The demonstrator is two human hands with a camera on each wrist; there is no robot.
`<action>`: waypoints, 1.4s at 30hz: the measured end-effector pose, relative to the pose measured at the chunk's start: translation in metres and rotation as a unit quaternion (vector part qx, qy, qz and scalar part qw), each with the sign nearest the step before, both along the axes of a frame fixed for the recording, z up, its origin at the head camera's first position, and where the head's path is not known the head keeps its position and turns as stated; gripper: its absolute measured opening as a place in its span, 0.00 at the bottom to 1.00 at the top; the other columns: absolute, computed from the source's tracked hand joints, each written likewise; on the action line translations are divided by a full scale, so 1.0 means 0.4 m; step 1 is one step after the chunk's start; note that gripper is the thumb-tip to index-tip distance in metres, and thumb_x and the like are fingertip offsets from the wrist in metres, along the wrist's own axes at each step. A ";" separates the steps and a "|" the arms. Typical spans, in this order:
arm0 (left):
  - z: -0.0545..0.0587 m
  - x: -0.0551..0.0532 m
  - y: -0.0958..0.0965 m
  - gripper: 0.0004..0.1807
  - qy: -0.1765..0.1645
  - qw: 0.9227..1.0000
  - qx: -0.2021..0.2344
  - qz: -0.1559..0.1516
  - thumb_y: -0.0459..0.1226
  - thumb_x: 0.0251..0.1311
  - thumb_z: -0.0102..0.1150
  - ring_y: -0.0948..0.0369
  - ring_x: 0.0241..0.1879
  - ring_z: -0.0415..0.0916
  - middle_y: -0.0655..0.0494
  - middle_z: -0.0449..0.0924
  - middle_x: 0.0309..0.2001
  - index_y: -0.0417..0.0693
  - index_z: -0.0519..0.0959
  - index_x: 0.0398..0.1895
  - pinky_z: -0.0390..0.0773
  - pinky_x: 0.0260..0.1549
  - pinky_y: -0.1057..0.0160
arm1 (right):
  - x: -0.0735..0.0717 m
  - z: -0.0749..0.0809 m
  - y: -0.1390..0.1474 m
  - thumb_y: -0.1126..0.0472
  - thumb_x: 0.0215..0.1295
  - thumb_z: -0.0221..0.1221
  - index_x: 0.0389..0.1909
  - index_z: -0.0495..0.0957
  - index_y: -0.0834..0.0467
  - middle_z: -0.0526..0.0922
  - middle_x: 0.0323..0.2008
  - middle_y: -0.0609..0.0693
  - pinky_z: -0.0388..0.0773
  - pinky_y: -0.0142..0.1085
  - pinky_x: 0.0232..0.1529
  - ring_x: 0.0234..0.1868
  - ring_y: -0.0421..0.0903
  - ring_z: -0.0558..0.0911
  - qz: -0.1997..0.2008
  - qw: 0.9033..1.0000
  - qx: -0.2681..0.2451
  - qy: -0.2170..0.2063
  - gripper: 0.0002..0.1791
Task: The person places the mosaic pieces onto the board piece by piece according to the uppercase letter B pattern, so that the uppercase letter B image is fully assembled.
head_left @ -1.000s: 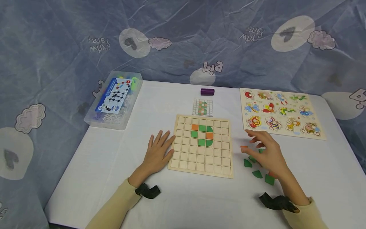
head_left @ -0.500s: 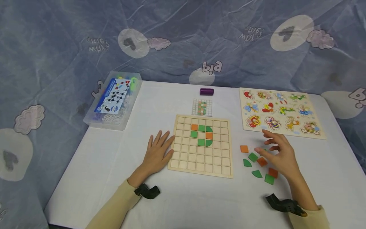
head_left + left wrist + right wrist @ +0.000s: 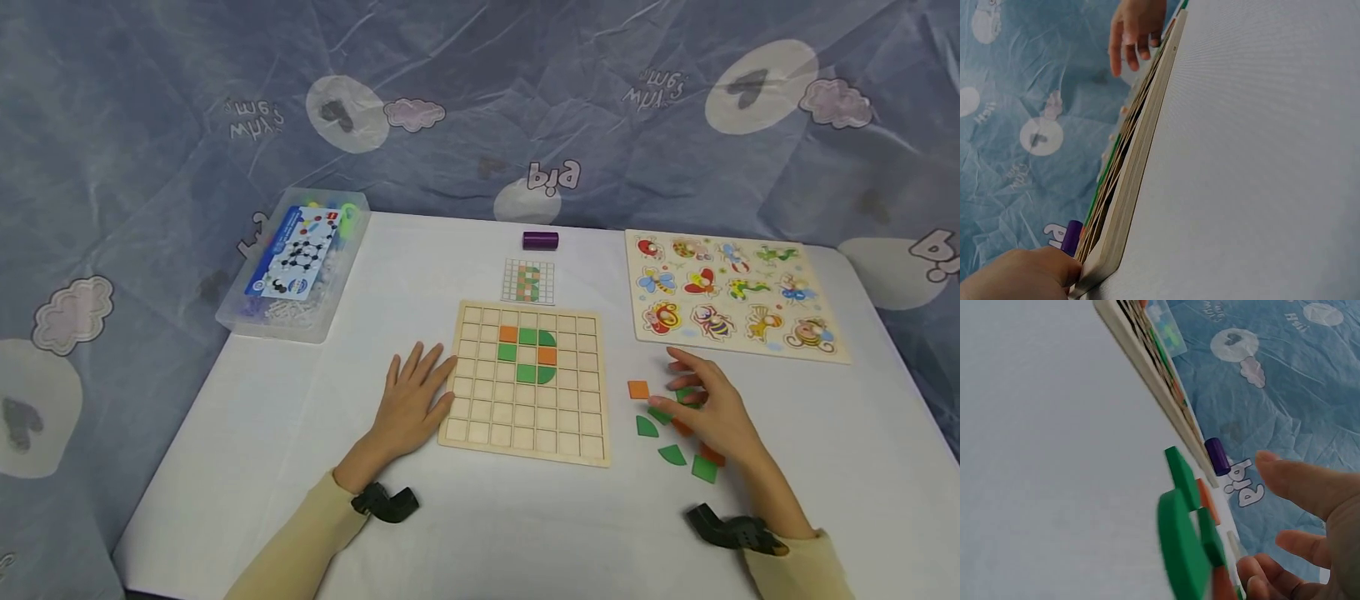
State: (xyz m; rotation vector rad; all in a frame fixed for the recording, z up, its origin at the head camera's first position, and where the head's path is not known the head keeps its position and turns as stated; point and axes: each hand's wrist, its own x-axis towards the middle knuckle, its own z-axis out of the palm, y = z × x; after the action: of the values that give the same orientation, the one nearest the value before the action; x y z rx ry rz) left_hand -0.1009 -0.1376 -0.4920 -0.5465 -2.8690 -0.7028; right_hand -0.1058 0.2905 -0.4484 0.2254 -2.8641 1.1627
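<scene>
In the head view, a wooden grid board (image 3: 525, 425) lies mid-table with several green and orange tiles set in its upper cells. My left hand (image 3: 408, 404) rests flat on the table, fingers spread, its thumb and fingertips touching the board's left edge. To the right of the board is a loose group of tiles, among them an orange square (image 3: 638, 390), a green quarter-circle (image 3: 672, 455) and a green square (image 3: 704, 469). Over this group hovers my right hand (image 3: 712, 412), thumb and fingers apart with nothing held; it partly hides some tiles.
A small printed pattern card (image 3: 528, 282) lies beyond the board, with a purple cylinder (image 3: 540, 241) behind it. At back left stands a clear plastic box (image 3: 330, 312) of coloured parts. An insect picture puzzle (image 3: 742, 300) occupies the back right. A patterned cloth hangs behind the table.
My right hand first shifted right, away from the orange square, then came back left and lower over the loose tiles. The left hand stays at the board's edge.
</scene>
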 end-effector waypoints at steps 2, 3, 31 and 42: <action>0.001 0.001 0.000 0.27 -0.002 1.000 0.001 0.000 0.46 0.70 0.49 0.42 0.76 0.47 0.45 0.61 0.73 0.51 0.67 0.71 0.42 0.69 0.33 | -0.001 -0.009 0.000 0.57 0.57 0.70 0.71 0.64 0.57 0.74 0.53 0.58 0.67 0.16 0.40 0.42 0.32 0.72 0.006 1.000 0.003 -0.008 0.41; 0.001 0.002 0.000 0.27 -0.002 1.000 0.002 0.001 0.46 0.70 0.49 0.42 0.76 0.47 0.45 0.61 0.73 0.51 0.67 0.71 0.42 0.69 0.33 | -0.002 -0.013 0.000 0.57 0.57 0.70 0.71 0.64 0.57 0.74 0.52 0.58 0.67 0.16 0.40 0.42 0.32 0.72 0.008 1.000 0.005 -0.009 0.41; -0.005 0.001 -0.001 0.28 -0.006 1.000 0.001 0.001 0.47 0.70 0.48 0.42 0.76 0.46 0.46 0.59 0.74 0.52 0.66 0.72 0.40 0.70 0.34 | -0.001 -0.021 -0.022 0.53 0.53 0.72 0.67 0.67 0.60 0.75 0.50 0.59 0.67 0.32 0.39 0.45 0.49 0.71 0.015 0.998 0.065 -0.008 0.41; -0.001 0.000 0.001 0.28 -0.011 1.000 0.005 0.000 0.47 0.70 0.48 0.43 0.76 0.46 0.46 0.59 0.74 0.52 0.66 0.71 0.40 0.70 0.34 | 0.001 -0.018 -0.023 0.53 0.52 0.73 0.66 0.69 0.60 0.75 0.50 0.59 0.66 0.34 0.40 0.44 0.49 0.71 0.012 0.998 0.070 0.000 0.41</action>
State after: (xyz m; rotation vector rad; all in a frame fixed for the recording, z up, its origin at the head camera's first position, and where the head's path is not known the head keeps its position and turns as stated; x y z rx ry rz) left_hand -0.1010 -0.1373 -0.4923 -0.5419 -2.8834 -0.7284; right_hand -0.1055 0.2811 -0.4557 0.2642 -2.9528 0.9669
